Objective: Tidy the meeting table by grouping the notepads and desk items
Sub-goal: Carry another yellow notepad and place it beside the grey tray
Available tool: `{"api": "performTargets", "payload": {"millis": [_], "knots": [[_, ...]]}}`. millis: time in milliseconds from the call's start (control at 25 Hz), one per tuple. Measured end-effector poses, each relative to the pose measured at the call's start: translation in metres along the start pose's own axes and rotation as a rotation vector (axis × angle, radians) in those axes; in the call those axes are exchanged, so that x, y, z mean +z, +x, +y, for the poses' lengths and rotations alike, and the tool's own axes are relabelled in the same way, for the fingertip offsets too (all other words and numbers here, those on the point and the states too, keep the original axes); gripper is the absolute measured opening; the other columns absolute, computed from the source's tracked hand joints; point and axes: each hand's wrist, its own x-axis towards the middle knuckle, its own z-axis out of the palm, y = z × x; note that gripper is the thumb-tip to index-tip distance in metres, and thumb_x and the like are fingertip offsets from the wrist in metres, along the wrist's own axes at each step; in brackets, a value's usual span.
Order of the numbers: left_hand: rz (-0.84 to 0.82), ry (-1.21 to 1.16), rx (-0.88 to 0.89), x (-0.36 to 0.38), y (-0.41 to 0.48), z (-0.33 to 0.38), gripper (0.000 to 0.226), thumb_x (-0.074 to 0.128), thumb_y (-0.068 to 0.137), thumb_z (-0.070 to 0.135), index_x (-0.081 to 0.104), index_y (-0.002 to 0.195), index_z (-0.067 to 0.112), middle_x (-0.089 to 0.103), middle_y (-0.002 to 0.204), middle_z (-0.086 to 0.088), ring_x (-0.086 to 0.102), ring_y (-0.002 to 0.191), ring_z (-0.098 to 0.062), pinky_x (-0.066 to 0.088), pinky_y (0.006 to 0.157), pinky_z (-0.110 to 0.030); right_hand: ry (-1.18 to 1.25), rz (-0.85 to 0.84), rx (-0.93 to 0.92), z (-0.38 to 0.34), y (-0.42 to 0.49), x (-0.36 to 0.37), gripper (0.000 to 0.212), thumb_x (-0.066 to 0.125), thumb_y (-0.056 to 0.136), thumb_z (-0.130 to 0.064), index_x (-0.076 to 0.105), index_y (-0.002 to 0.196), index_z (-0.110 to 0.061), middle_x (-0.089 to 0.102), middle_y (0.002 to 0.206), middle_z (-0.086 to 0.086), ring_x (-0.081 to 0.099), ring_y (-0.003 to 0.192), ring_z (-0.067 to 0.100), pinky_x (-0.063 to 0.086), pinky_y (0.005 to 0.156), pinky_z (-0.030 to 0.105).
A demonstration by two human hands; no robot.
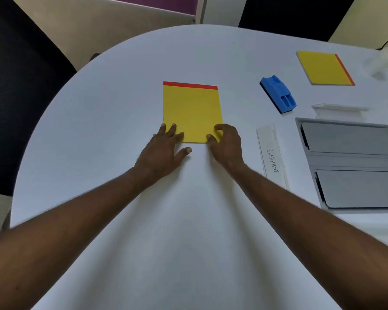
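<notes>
Both hands lie on the near edge of a yellow notepad (192,113) at the middle of the white counter (112,90). Left hand (164,148) lies flat, fingers spread, fingertips on the pad's near-left corner, thumb out on the counter; not gripping. Ring on one finger of that hand. Right hand (226,142) is curled at the near-right corner, fingers bent over the pad's edge, thumb on top; whether it actually pinches the pad, cannot tell. Hands are apart, one per corner.

Notepad lies flat, long axis running away from the person, red binding strip at the far end. No writing visible on it.

Right of the hands: a white name strip (272,156), long axis roughly near-to-far, handwritten "ELEPHANT" reading sideways. Further right, a grey recessed panel (354,162) with two flaps set in the counter, cut off by the frame. Beyond it a clear plastic holder (338,107), long axis left-right.

Far right: blue whiteboard eraser (277,93), long axis diagonal, no readable brand. Second yellow notepad (324,68) beyond it, well apart from the first, rotated so its red strip is on the right side.

Black chair (20,86) at far left.
</notes>
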Motion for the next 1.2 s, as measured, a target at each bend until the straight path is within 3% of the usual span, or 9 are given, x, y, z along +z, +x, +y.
{"api": "performTargets", "payload": {"millis": [160, 320, 400, 480, 600, 760, 960, 1080, 1200], "knots": [[-0.007, -0.045, -0.03, 0.005, -0.004, 0.004, 0.071, 0.05, 0.099, 0.051, 0.032, 0.156, 0.013, 0.014, 0.169, -0.007, -0.003, 0.157, -0.028, 0.018, 0.124, -0.045, 0.252, 0.03, 0.255, -0.001, 0.017, -0.014, 0.052, 0.075, 0.08, -0.023, 0.058, 0.127, -0.011, 0.059, 0.13, 0.011, 0.059, 0.113, 0.025, 0.05, 0.1, 0.041], [0.092, -0.185, -0.054, 0.013, -0.012, 0.004, 0.065, 0.059, 0.098, 0.043, 0.043, 0.151, 0.01, 0.025, 0.165, -0.013, 0.006, 0.156, -0.032, 0.017, 0.125, -0.047, 0.396, -0.082, 0.307, 0.005, 0.011, -0.024, 0.018, 0.069, 0.078, -0.019, 0.071, 0.096, -0.018, 0.069, 0.094, 0.005, 0.06, 0.078, 0.022, 0.05, 0.072, 0.033], [0.241, -0.305, -0.092, 0.014, -0.014, 0.009, 0.054, 0.066, 0.095, 0.037, 0.056, 0.14, 0.008, 0.043, 0.153, -0.018, 0.031, 0.149, -0.033, 0.028, 0.121, -0.044, 0.447, -0.072, 0.276, 0.01, 0.002, -0.025, 0.025, 0.066, 0.075, -0.023, 0.071, 0.099, -0.023, 0.073, 0.099, 0.001, 0.069, 0.091, 0.023, 0.058, 0.084, 0.039], [0.383, -0.6, -0.323, 0.003, -0.008, 0.011, 0.05, 0.069, 0.091, 0.041, 0.064, 0.13, 0.01, 0.058, 0.136, -0.015, 0.054, 0.127, -0.029, 0.043, 0.11, -0.038, 0.532, -0.07, 0.253, 0.017, -0.008, -0.029, 0.03, 0.065, 0.077, -0.022, 0.069, 0.107, -0.026, 0.073, 0.105, 0.001, 0.07, 0.101, 0.025, 0.057, 0.094, 0.049], [0.339, -1.098, -0.675, -0.015, -0.004, 0.013, 0.062, 0.072, 0.083, 0.047, 0.061, 0.131, 0.01, 0.064, 0.129, -0.019, 0.065, 0.107, -0.027, 0.054, 0.086, -0.035, 0.677, -0.15, 0.236, 0.025, -0.029, -0.047, 0.028, 0.061, 0.092, -0.009, 0.068, 0.117, -0.018, 0.065, 0.095, 0.003, 0.064, 0.095, 0.019, 0.055, 0.098, 0.05], [0.226, -1.143, -0.606, -0.02, -0.025, 0.05, 0.034, 0.066, 0.094, 0.02, 0.067, 0.128, 0.021, 0.073, 0.119, -0.001, 0.068, 0.096, -0.017, 0.054, 0.075, -0.025, 0.782, -0.154, 0.139, 0.033, -0.057, -0.091, 0.033, 0.06, 0.096, -0.005, 0.064, 0.127, -0.014, 0.066, 0.105, 0.004, 0.065, 0.098, 0.015, 0.059, 0.089, 0.04], [0.196, -1.306, -0.516, -0.014, -0.046, 0.147, 0.035, 0.063, 0.097, 0.014, 0.064, 0.131, 0.023, 0.072, 0.113, 0.004, 0.067, 0.083, -0.014, 0.054, 0.06, -0.02, 1.166, 0.03, 0.287, 0.058, -0.084, -0.162, 0.031, 0.063, 0.095, -0.004, 0.063, 0.126, -0.006, 0.072, 0.116, 0.007, 0.07, 0.1, 0.017, 0.061, 0.082, 0.028], [0.136, -1.398, -0.448, 0.005, -0.048, 0.21, 0.035, 0.065, 0.096, 0.01, 0.064, 0.13, 0.021, 0.075, 0.105, 0.004, 0.071, 0.075, -0.011, 0.057, 0.061, -0.021, 1.374, 0.101, 0.37, 0.081, -0.102, -0.197, 0.022, 0.064, 0.092, 0.003, 0.065, 0.114, -0.001, 0.073, 0.112, 0.012, 0.072, 0.093, 0.019, 0.061, 0.087, 0.032], [0.061, -1.418, -0.38, 0.032, -0.041, 0.272, 0.038, 0.066, 0.095, 0.009, 0.063, 0.131, 0.019, 0.076, 0.098, 0.006, 0.073, 0.075, -0.01, 0.059, 0.064, -0.023, 1.316, 0.155, 0.393, 0.112, -0.12, -0.229, 0.01, 0.062, 0.093, 0.004, 0.066, 0.097, -0.003, 0.07, 0.098, 0.01, 0.072, 0.084, 0.017, 0.062, 0.083, 0.031]]}}
